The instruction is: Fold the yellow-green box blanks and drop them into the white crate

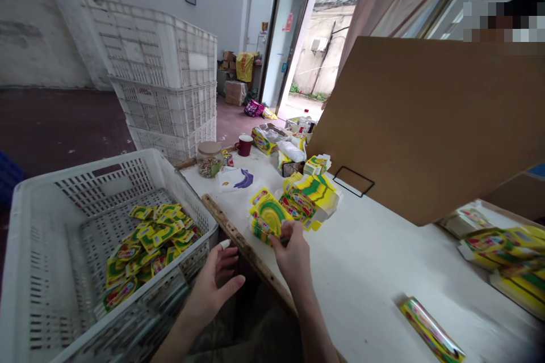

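My right hand [293, 252] pinches a yellow and green printed carton [269, 212] by its lower edge, above the white table [353, 272]. Just behind it, a fanned stack of similar flat cartons [313, 195] lies on the tabletop. My left hand [213, 283] hovers by the table's wooden edge with its fingers apart and nothing in it; a white wrap covers one fingertip. To its left stands a white plastic crate [46, 227] with a heap of small yellow-green packets [149, 244] inside.
White crates [162, 68] are stacked beyond the table. A lidded jar [209, 160] and a red mug [244, 146] stand at the far edge. A large cardboard sheet [430, 125] rises on the right, a person behind it. More cartons [506, 249] and a long packet [432, 329] lie right.
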The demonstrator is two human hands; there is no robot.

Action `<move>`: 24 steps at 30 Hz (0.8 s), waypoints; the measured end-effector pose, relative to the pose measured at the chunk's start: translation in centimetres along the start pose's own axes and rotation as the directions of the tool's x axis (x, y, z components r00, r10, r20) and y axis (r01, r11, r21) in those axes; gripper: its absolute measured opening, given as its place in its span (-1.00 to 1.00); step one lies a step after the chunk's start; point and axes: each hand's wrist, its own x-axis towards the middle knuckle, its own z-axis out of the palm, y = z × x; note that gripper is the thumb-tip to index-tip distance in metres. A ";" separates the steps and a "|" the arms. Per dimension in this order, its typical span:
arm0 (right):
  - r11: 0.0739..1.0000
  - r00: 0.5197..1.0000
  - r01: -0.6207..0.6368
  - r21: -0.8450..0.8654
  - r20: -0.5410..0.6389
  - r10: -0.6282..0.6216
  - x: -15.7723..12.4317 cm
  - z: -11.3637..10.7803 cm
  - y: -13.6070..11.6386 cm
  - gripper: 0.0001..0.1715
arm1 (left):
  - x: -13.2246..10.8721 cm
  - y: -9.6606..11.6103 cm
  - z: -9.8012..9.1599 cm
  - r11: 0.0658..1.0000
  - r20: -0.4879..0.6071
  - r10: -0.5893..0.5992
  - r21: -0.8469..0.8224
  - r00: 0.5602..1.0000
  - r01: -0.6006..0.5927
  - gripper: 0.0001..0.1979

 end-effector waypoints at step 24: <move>0.920 0.946 0.293 0.258 0.058 -0.318 -4.2 -1.5 -0.6 -0.84 | -0.4 4.2 -0.9 0.990 -0.125 0.142 -0.003 0.982 -0.144 -0.42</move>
